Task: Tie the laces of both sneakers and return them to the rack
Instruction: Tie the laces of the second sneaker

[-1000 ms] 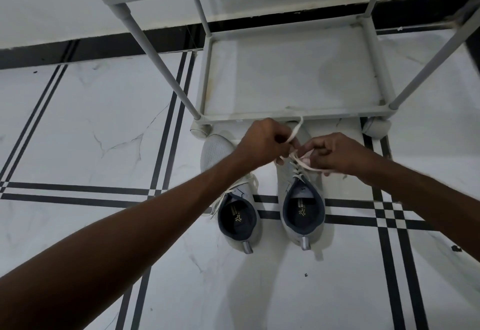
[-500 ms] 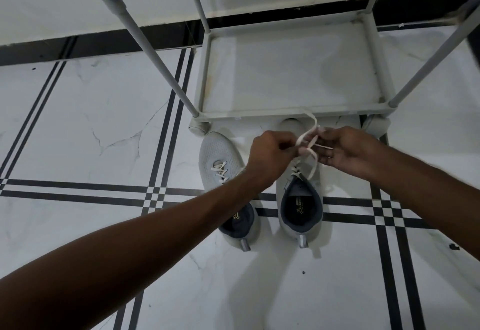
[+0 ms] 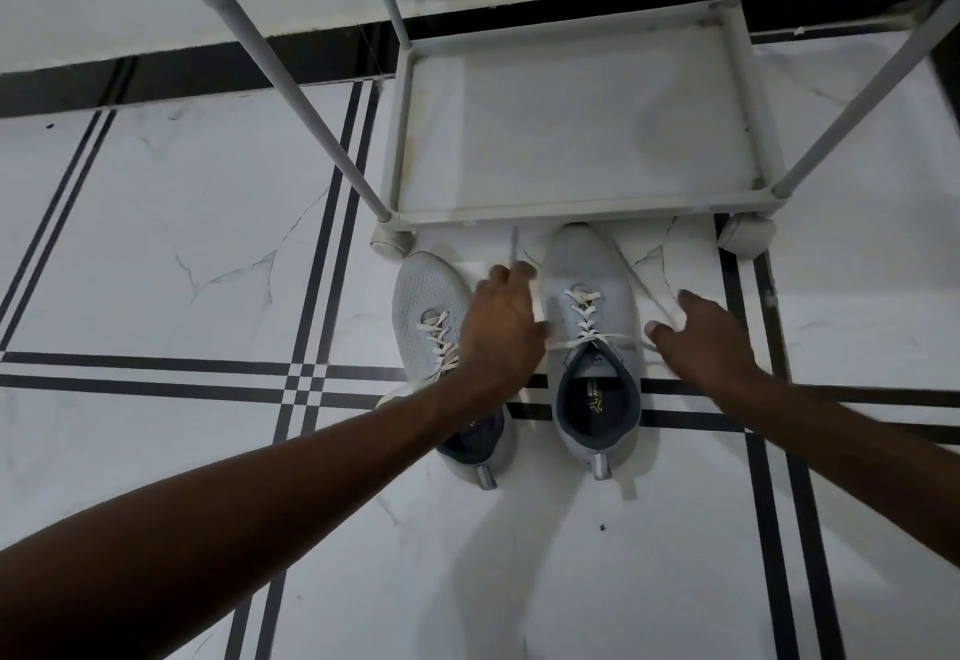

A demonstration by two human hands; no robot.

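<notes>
Two light grey sneakers stand side by side on the floor, toes toward the rack [image 3: 582, 207]. The right sneaker [image 3: 592, 285] has white laces crossed over its tongue and pulled out taut to both sides. My left hand [image 3: 501, 332] grips one lace end, which sticks up past its fingers between the shoes. My right hand [image 3: 701, 342] grips the other lace end on the shoe's right side. The left sneaker [image 3: 428, 296] lies partly under my left forearm, and its laces hang loose.
The white rack's lowest shelf is bare, with castor wheels [image 3: 389, 244] at its front corners and slanted posts rising toward me. The floor is white marble tile with black stripe lines. A black skirting band runs along the wall behind.
My hands have moved apart from above the right sneaker, drawing its lace ends out sideways and tight. The camera has also shifted closer and to the left.
</notes>
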